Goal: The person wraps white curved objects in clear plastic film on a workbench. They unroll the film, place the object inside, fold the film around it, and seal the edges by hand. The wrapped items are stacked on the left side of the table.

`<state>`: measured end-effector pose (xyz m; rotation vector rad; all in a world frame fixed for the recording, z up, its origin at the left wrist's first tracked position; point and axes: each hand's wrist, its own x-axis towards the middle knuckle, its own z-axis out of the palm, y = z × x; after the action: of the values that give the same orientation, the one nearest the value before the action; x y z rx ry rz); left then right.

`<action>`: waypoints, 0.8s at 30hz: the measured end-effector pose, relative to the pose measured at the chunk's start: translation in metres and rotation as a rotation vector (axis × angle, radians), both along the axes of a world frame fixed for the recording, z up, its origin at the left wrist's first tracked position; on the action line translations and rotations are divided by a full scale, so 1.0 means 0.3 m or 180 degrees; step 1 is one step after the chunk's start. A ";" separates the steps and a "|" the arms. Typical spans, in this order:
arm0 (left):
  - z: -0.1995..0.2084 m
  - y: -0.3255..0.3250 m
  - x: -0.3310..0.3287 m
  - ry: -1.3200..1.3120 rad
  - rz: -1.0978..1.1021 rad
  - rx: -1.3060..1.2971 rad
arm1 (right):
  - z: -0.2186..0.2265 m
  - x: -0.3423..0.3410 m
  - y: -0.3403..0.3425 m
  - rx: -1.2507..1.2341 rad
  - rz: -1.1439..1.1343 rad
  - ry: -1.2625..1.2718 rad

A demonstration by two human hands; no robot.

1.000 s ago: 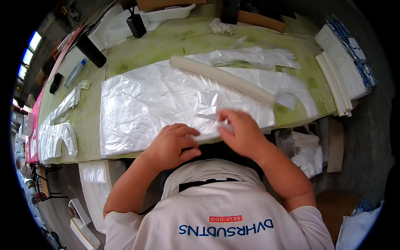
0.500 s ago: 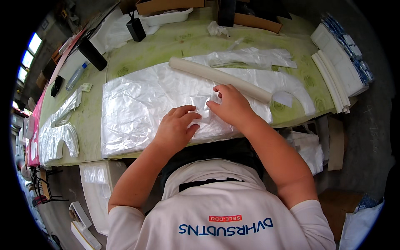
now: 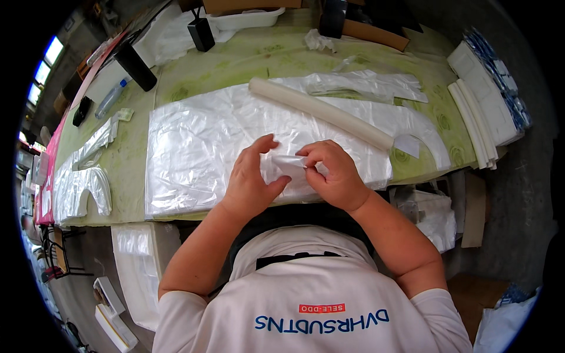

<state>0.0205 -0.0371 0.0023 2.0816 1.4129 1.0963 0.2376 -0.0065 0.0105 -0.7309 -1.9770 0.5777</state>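
A small folded piece of clear plastic film [image 3: 287, 161] is between my hands, above a stack of shiny translucent plastic sheets [image 3: 191, 144]. My right hand [image 3: 336, 176] pinches its right end between thumb and fingers. On the other side, my left hand [image 3: 250, 182] is open, thumb and fingers apart and curved around the left end of the film; whether they touch it I cannot tell. Beyond both hands, a long whitish roll [image 3: 321, 113] lies slantwise across the stack. The stack narrows on the right into strips with a curved cut-out.
The table has a green patterned cover [image 3: 235, 59]. At the left are cut plastic pieces [image 3: 82, 191], a bottle [image 3: 110, 99] and a black cylinder [image 3: 135, 67]. A black box-shaped holder [image 3: 202, 34] stands farther back. White folded stacks [image 3: 479, 94] edge the right side.
My right hand has closed on the small plastic film, which lay flat before, and raised its end. My left hand has opened wider beside it. The whole view has shifted slightly.
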 end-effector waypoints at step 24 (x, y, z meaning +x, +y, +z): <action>0.017 -0.019 0.038 0.1064 -0.0414 0.0345 | -0.052 0.095 -0.109 -0.0200 -0.0266 -0.0334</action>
<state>0.0318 -0.0428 0.0074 2.4867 1.3620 0.8168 0.2662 -0.0393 -0.0050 -0.8945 -2.0211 0.5635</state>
